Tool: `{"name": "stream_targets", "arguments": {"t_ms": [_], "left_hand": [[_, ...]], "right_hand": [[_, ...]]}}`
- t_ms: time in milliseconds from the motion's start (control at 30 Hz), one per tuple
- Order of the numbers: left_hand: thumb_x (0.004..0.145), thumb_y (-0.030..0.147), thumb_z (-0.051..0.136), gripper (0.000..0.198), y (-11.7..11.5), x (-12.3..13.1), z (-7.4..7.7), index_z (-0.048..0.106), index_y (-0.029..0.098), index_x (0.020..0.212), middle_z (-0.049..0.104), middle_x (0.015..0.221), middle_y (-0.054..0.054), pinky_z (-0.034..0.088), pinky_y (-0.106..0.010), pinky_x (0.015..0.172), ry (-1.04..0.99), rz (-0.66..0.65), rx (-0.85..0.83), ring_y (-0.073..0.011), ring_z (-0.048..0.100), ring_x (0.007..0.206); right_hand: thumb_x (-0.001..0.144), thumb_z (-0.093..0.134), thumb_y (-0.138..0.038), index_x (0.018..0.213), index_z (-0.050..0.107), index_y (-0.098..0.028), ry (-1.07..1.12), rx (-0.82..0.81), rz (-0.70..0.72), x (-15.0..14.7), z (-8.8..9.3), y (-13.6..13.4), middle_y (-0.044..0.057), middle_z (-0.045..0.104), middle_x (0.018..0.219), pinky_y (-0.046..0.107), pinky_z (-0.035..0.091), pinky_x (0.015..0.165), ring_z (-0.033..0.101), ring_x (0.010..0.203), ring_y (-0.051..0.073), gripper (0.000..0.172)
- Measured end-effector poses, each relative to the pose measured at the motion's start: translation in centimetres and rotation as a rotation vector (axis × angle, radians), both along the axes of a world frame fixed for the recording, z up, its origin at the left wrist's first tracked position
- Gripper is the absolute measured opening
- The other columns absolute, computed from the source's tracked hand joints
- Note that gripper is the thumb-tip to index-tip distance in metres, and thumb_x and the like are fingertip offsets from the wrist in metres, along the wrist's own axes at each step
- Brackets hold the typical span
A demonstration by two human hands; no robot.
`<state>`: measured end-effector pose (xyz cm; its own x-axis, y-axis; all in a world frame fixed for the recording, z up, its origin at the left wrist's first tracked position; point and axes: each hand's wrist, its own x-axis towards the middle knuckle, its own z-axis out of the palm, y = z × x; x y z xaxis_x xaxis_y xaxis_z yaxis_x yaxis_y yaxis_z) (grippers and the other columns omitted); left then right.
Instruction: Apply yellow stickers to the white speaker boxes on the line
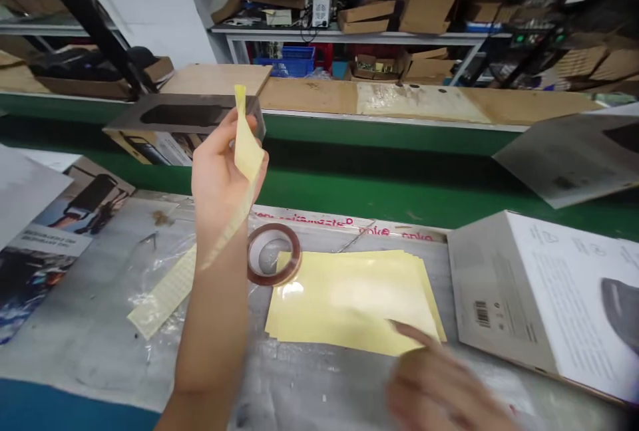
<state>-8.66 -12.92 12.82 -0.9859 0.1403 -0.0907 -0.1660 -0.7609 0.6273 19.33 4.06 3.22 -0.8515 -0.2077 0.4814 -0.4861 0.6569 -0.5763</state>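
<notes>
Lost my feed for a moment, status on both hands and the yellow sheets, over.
Left hand raised, pinching a yellow strip. Right hand blurred, fingertip at yellow sheet stack, grip unclear. Tape roll lies at stack's corner.

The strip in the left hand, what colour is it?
Pale yellow, like the sheets on the table; the head view shows the strip pinched in the left hand.

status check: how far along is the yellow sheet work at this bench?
Done: one strip is peeled free and held up in the left hand. In hand: the blurred right hand reaches the yellow sheet stack beside the tape roll. Left: the stack looks untouched, and the white box stands by.
</notes>
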Motion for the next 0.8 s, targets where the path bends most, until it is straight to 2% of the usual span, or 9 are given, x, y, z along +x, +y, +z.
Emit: {"name": "stream_targets", "arguments": {"t_ms": [33,67,133,200,300,400,433,567,800], "left_hand": [[0.097,0.006,0.041,0.024,-0.4,0.1,0.3,0.057,0.019,0.084,0.059,0.070,0.000,0.039,-0.016,0.045,0.003,0.030,0.002,-0.0061,0.048,0.056],[0.098,0.006,0.041,0.025,-0.8,0.2,0.4,0.057,0.019,0.083,0.059,0.070,0.000,0.040,-0.017,0.046,0.012,0.048,0.011,-0.0068,0.050,0.060],[0.097,0.006,0.042,0.026,-1.4,0.1,0.3,0.058,0.018,0.081,0.059,0.071,0.000,0.041,-0.018,0.050,0.040,0.047,0.037,-0.0083,0.052,0.062],[0.095,0.006,0.043,0.025,-1.8,-0.2,-0.2,0.058,0.018,0.080,0.058,0.071,0.000,0.041,-0.018,0.051,0.054,0.040,0.056,-0.0089,0.051,0.058],[0.098,0.012,0.038,0.028,-2.1,-0.8,-1.2,0.059,0.019,0.081,0.061,0.077,-0.003,0.041,-0.019,0.051,0.063,-0.022,0.117,-0.0097,0.049,0.055],[0.103,0.028,0.028,0.039,-2.2,-1.3,-2.2,0.061,0.017,0.084,0.064,0.084,-0.008,0.042,-0.021,0.051,0.092,-0.105,0.254,-0.0110,0.049,0.055],[0.103,0.031,0.026,0.042,-2.3,-1.3,-2.4,0.061,0.016,0.084,0.064,0.085,-0.010,0.043,-0.021,0.051,0.088,-0.120,0.283,-0.0112,0.049,0.055],[0.103,0.031,0.025,0.043,-2.1,-1.2,-2.7,0.061,0.015,0.088,0.064,0.083,-0.010,0.043,-0.021,0.052,0.084,-0.152,0.306,-0.0111,0.050,0.055],[0.103,0.032,0.026,0.040,-1.7,-1.1,-2.7,0.060,0.015,0.091,0.065,0.081,-0.011,0.043,-0.020,0.051,0.073,-0.166,0.327,-0.0116,0.050,0.054]], "right_hand": [[0.089,0.058,-0.010,0.080,0.060,-0.023,-0.064,0.166,0.139,-1.6,-0.7,-3.0,-0.003,0.056,0.068,0.047,0.047,0.113,0.053,0.059,0.012,0.016],[0.090,0.055,-0.010,0.077,0.057,-0.022,-0.097,0.253,0.197,-3.2,-1.5,-5.5,-0.003,0.053,0.066,0.050,0.042,0.116,0.052,0.060,0.013,0.017],[0.092,0.051,-0.013,0.079,0.056,-0.020,-0.193,0.334,0.206,-5.6,-3.3,-9.0,-0.001,0.052,0.072,0.055,0.033,0.120,0.054,0.068,0.015,0.015],[0.092,0.050,-0.018,0.084,0.056,-0.019,-0.233,0.317,0.157,-7.0,-4.7,-10.8,0.002,0.053,0.079,0.057,0.030,0.119,0.055,0.078,0.017,0.010],[0.092,0.051,-0.021,0.085,0.055,-0.018,-0.228,0.364,0.132,-7.9,-5.4,-11.9,0.005,0.051,0.084,0.057,0.038,0.110,0.053,0.085,0.021,0.008],[0.091,0.052,-0.020,0.086,0.055,-0.017,-0.221,0.457,0.099,-8.0,-5.3,-12.3,0.008,0.050,0.086,0.049,0.048,0.090,0.050,0.087,0.025,0.007],[0.090,0.051,-0.020,0.087,0.055,-0.017,-0.206,0.468,0.091,-8.0,-5.3,-12.4,0.009,0.050,0.087,0.049,0.047,0.090,0.049,0.089,0.026,0.006],[0.089,0.052,-0.017,0.091,0.055,-0.016,-0.132,0.422,0.038,-8.1,-5.9,-12.6,0.008,0.049,0.090,0.055,0.031,0.107,0.048,0.093,0.025,0.004],[0.084,0.056,-0.017,0.087,0.055,-0.018,-0.098,0.487,0.029,-8.7,-6.6,-12.8,0.008,0.051,0.091,0.052,0.031,0.101,0.046,0.087,0.025,0.003]]}}
